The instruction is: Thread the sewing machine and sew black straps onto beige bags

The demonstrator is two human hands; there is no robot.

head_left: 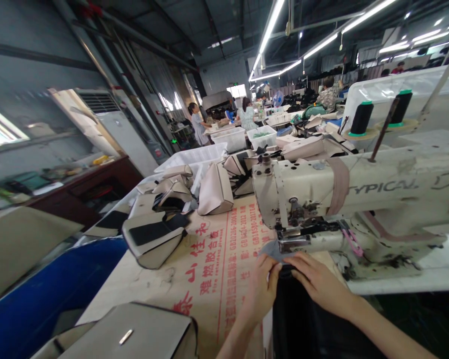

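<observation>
Both my hands are at the front of a sewing machine, close under its needle area. My left hand is closed with thumb and fingertips on the near edge of a grey fabric piece. Beside it, my right hand pinches the same edge, its fingers bent over the black rim. The far part of the grey piece lies under the presser foot. Dark material hangs below my hands; whether it belongs to the same piece I cannot tell.
Beige bags with black trim lie on the plywood table, another bag in the near left corner. White bins stand behind. Black thread cones sit above the machine. People work farther back.
</observation>
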